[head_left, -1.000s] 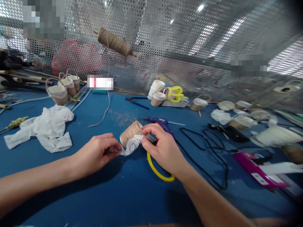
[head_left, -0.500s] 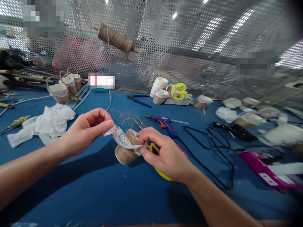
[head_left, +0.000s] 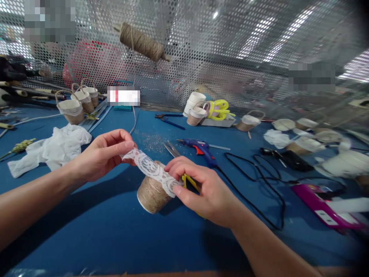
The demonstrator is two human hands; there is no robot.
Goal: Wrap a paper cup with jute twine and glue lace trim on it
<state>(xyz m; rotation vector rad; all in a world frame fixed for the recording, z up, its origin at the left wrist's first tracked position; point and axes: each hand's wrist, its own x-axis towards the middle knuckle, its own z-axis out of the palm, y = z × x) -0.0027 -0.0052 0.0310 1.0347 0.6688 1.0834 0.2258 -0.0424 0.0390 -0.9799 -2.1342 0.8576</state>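
A: Starting with the head view, the only one there is: what are the hands doing?

B: The left hand (head_left: 101, 157) pinches one end of a lace strip (head_left: 147, 165) between thumb and fingers. The right hand (head_left: 203, 189) grips the mouth end of a twine-wrapped cup (head_left: 152, 195), thumb pressing the strip's other end there.

A: And where is the cup?

B: Tilted over the near-middle of the blue worktop (head_left: 98, 238), base toward the wearer's lower left. I can't tell whether it rests on the surface or hangs just above it.

A: What's likeliest to go wrong?

B: The cup turning, I'd say. It's round, and only the right hand has it, at one end; a hard pull on the strip could swivel it.

A: The lace itself?

B: It runs slantwise above the cup's side, so it could end up crooked if pressed down at that angle. Too much tension might stretch the open pattern or drag it from under the thumb. Whether any glue holds it, I can't see.

A: Anything nearby to worry about?

B: The scissors (head_left: 173, 150) lie partly under or behind the right hand, tips pointing away; the lace might snag there, or the knuckles knock them. The glue gun (head_left: 198, 147) lies just beyond; its nozzle could burn a stray finger if hot, which I can't judge.
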